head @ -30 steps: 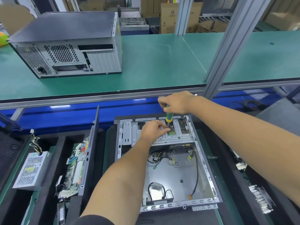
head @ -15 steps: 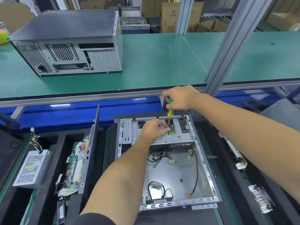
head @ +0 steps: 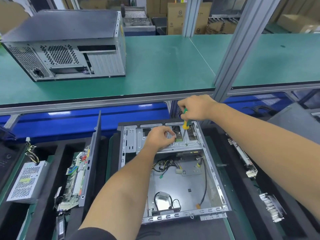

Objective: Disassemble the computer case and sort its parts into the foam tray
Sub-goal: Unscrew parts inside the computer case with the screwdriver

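Note:
An open grey computer case (head: 214, 177) lies flat in front of me, with loose cables on its bare floor. Across its far end runs a metal drive bracket (head: 183, 146). My right hand (head: 197, 108) grips a green and yellow screwdriver (head: 185, 122), held upright with its tip down at the bracket. My left hand (head: 160, 138) rests on the bracket just left of the tip, fingers pinched together; whether they hold something small I cannot tell. The black foam tray (head: 46, 201) lies to the left.
The tray holds a silver power supply (head: 26, 181), a motherboard (head: 76, 181) on edge and an upright dark side panel (head: 91, 170). Cards (head: 242, 156) and a heatsink (head: 271, 207) lie at right. A second closed case (head: 67, 47) stands on the green shelf behind a slanted aluminium post (head: 239, 45).
My right hand has lifted the screwdriver slightly up and to the right above the bracket. My left hand has stayed on the bracket.

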Motion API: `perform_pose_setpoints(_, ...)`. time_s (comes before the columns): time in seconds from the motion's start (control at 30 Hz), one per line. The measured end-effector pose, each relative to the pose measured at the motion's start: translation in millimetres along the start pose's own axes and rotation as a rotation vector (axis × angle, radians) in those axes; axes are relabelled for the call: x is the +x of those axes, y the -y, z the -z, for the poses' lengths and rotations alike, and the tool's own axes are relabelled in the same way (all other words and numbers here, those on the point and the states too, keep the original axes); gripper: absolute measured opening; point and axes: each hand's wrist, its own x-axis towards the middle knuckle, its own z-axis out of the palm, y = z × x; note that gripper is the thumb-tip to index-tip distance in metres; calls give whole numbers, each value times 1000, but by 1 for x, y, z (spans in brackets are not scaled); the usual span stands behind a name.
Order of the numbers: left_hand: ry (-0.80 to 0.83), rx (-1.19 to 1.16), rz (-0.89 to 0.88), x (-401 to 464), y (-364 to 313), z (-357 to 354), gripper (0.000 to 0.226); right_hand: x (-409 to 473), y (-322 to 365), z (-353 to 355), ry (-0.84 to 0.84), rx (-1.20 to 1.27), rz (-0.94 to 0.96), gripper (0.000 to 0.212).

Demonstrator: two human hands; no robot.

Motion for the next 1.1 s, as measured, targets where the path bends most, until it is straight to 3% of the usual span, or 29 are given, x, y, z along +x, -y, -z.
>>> perform_pose_setpoints(0.37,33,1,9,3,1,2,7,-8,9,-10,51,48,26,26)
perform_pose_setpoints(0.5,180,201,-47,21,-14,19,10,-9,17,-10,63,64,38,26)
perform_pose_setpoints(0.63,293,584,-236,37,-37,27,7,-7,27,-12,68,41,56,24)
perform_pose_setpoints(0.77,406,823,-353,46,-53,26,14,-6,33,-13,58,19,55,17)
perform_pose_setpoints(1.1,439,968,-439,47,-51,23,18,-13,17,-14,49,80,-6,27)
